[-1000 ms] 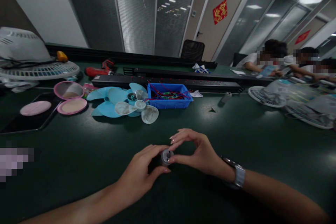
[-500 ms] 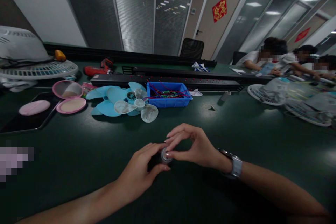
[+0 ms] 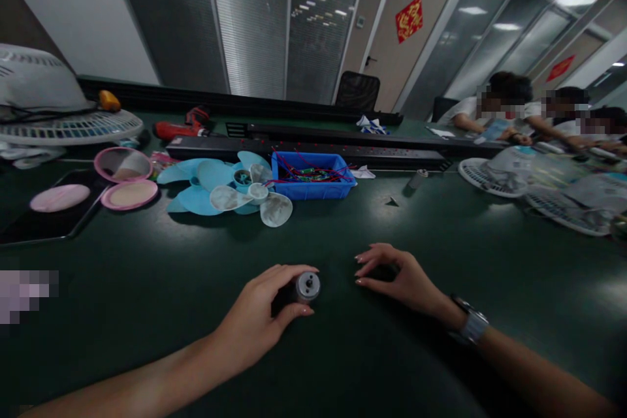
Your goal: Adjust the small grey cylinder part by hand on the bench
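Observation:
A small grey cylindrical motor [image 3: 308, 286] stands upright on the dark green table, its round end with small holes facing up. My left hand [image 3: 262, 307] is wrapped round its left side, thumb in front and fingers behind. To the right, apart from the motor, my right hand [image 3: 399, 277] hovers over the table with thumb and fingers parted; I see nothing between them. A watch [image 3: 470, 320] is on my right wrist. Another small metal cylinder [image 3: 418, 179] stands farther back, with a small dark pointed piece [image 3: 392, 202] near it.
Blue and clear fan blades [image 3: 228, 186] lie beside a blue bin [image 3: 313, 189] of wires and circuit boards. A pink compact mirror [image 3: 130, 196] and black tablet [image 3: 63, 225] are at left. A red drill [image 3: 181, 129], black metal bars [image 3: 313, 149], fan parts [image 3: 494, 173] and co-workers are farther off.
My right hand has come off the top of the motor and moved right, its fingers parting. My left hand keeps its hold, and the motor's top now shows.

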The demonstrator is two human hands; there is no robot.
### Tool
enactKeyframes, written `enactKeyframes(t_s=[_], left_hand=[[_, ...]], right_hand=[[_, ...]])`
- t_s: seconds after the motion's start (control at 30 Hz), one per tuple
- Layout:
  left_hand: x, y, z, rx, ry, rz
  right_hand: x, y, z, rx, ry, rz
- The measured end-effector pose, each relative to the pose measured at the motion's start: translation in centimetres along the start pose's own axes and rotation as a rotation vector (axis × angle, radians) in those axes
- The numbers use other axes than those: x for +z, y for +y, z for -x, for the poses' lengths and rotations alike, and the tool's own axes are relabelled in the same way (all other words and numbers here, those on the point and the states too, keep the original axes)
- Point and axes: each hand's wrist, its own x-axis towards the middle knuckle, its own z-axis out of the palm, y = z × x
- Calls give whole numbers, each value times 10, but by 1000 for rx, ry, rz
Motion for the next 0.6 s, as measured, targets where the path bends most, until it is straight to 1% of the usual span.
enactKeyframes(t_s=[0.13, 0.27, 0.33, 0.4, 0.43, 0.5, 0.6], left_hand=[[-1, 1, -1, -8, -2, -18], [-1, -1, 0, -6, 1, -23], [-1, -1, 0, -4, 1, -22], [-1, -2, 0, 1, -1, -19], [-1, -2, 0, 3, -3, -17], [0, -2, 0, 12, -2, -15], [0, -2, 0, 33, 23, -15]], right_hand=[[2, 8, 1, -43, -46, 4], [2, 6, -2, -56, -16, -16], [2, -3, -6, -25, 35, -39], [4, -18, -12, -24, 97, -104], [5, -27, -16, -50, 105, -140], [9, -45, -25, -160, 105, -184], [20, -64, -36, -300, 68, -194]])
